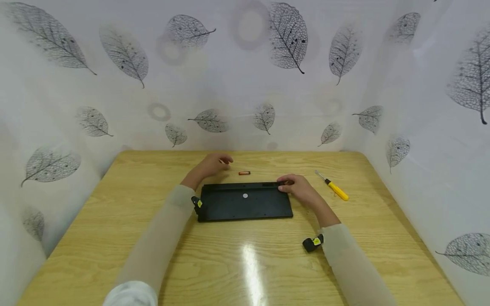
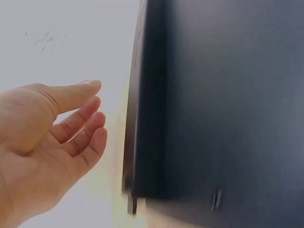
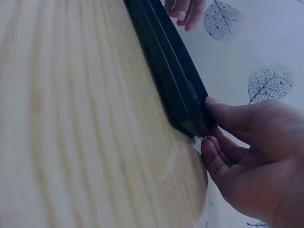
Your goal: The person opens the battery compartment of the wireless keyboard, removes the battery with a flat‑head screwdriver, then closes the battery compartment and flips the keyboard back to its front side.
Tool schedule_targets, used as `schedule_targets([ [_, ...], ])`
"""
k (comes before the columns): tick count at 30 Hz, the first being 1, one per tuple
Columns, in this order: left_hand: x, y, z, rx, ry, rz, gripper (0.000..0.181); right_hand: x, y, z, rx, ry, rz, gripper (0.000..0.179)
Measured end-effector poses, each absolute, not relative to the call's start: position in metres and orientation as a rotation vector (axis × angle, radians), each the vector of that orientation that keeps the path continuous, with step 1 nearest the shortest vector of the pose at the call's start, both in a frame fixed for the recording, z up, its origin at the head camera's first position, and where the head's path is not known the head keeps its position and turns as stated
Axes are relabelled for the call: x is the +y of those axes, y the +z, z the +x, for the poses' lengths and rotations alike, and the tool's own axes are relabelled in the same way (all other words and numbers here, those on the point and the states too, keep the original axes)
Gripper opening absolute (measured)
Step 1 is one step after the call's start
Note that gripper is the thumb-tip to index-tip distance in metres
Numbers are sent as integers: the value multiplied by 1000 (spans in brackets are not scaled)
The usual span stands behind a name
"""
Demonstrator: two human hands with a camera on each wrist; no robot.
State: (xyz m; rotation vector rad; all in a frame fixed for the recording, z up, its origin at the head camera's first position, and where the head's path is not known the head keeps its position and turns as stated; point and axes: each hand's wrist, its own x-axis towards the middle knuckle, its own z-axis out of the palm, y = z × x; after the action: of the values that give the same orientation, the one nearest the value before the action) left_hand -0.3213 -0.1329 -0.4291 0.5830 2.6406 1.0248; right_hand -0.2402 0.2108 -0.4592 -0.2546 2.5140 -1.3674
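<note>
A black keyboard (image 1: pixel 229 206) lies underside up on the table, with a small round white sticker (image 1: pixel 245 196) on it and a slot near its far right corner. My right hand (image 1: pixel 300 188) grips that corner. In the right wrist view the thumb (image 3: pixel 228 114) lies along one side of the keyboard (image 3: pixel 164 71), the fingertips at the other. My left hand (image 1: pixel 212 165) hovers beyond the far left edge, fingers loosely bent and nothing in them. The left wrist view shows this hand (image 2: pixel 52 137) apart from the keyboard (image 2: pixel 228 104).
A small orange-and-dark battery (image 1: pixel 244 173) lies just past the keyboard's far edge, right of the left hand. At the right is a yellow-handled screwdriver (image 1: pixel 337 190). The wooden table (image 1: pixel 214 263) is bordered by leaf-patterned cloth walls (image 1: pixel 229 85).
</note>
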Motion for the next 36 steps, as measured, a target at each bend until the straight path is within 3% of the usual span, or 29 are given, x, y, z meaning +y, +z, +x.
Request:
schedule_targets([
  [16, -188, -438, -324, 2700, 915, 514, 30, 212, -460, -241, 2494, -1398, -242, 37],
  [36, -194, -441, -319, 2719, 826, 535, 22, 212, -460, -239, 2478, -1415, -249, 37],
])
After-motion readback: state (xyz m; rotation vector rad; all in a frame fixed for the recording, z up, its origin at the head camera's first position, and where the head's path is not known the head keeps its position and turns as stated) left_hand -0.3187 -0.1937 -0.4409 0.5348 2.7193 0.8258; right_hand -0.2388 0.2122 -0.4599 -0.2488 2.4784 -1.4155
